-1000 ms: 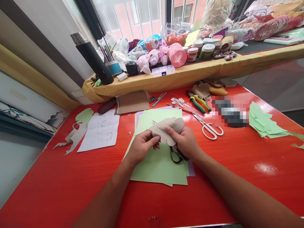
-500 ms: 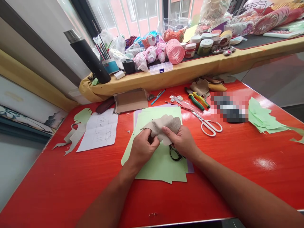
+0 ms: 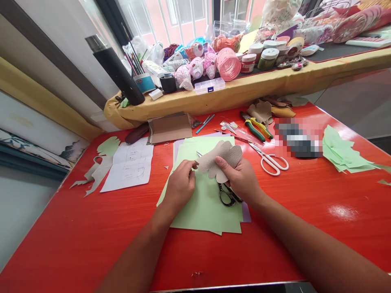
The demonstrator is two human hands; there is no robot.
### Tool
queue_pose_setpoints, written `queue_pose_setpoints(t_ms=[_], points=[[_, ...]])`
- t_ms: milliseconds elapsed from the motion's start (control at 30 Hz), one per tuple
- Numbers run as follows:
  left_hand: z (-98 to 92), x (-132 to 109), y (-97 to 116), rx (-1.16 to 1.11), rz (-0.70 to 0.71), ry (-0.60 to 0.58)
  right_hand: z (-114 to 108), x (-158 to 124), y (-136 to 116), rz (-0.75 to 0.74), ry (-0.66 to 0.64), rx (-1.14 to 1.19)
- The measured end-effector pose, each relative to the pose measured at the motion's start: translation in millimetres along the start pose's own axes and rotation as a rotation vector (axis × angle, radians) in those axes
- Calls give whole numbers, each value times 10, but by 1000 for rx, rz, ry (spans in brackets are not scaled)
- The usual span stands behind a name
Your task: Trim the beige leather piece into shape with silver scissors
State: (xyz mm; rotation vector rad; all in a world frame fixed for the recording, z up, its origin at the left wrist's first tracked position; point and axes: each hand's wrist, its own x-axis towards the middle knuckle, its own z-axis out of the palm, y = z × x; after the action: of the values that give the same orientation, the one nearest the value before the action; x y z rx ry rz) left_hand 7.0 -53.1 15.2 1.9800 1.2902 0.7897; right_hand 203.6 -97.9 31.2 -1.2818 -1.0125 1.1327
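Right hand (image 3: 237,179): thumb on top and fingers curled beneath, gripping a lobed beige leather cut-out (image 3: 224,159) held just above the stacked green paper sheets (image 3: 207,215). Left hand (image 3: 180,189): fingers drawn together, now at the cut-out's left edge, whereas in the earlier view both hands pressed the leather between them; whether its fingertips still touch the leather cannot be told.

Below the right hand, black-handled scissors (image 3: 226,194) lie on the sheets, partly hidden by the hand. A lilac sheet (image 3: 246,215) shows beneath the green stack. To the left lie a white paper with pencil sketches (image 3: 131,165), a green cut-out (image 3: 108,146) and a flat brown cardboard piece (image 3: 169,128). To the right lie white-handled scissors (image 3: 270,162), green-and-yellow-handled pliers (image 3: 255,130) and a blurred object (image 3: 297,142), all on the red counter (image 3: 91,244). Beyond stands a yellow-edged shelf (image 3: 214,97) bearing craft jars (image 3: 265,57).
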Motion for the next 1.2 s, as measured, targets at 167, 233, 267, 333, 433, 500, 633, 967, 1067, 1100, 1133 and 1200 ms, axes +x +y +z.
queue_pose_setpoints(t_ms=[167,233,267,333,433,500,633,967,1067,1100,1133,1200], points=[[-45,2,62,-243,-75,-229,-3,6,7,-14,13,11],[-56,-3,106,-401,-118,-299,-5,6,18,-18,21,5],[-58,-4,126,-465,-135,-296,-5,4,22,-19,24,0],[-59,-1,155,-539,-149,-266,-4,-2,27,-20,24,-11],[-47,5,170,-561,-165,-232,2,-12,27,-17,24,-27],[-33,2,167,-564,-174,-205,5,-16,22,-16,26,-38],[-7,-24,151,-561,-157,-163,4,-14,11,-17,18,-47],[34,-66,173,-340,-138,-1,59,-59,-13,-26,15,-34],[-60,1,83,-315,-182,121,-36,-6,-78,-58,127,-1],[-103,29,40,-343,-220,170,-76,22,-98,-71,176,16],[-145,56,-4,-376,-250,217,-112,50,-112,-78,205,30],[-207,96,-75,-383,-268,263,-156,88,-123,-80,220,47]])
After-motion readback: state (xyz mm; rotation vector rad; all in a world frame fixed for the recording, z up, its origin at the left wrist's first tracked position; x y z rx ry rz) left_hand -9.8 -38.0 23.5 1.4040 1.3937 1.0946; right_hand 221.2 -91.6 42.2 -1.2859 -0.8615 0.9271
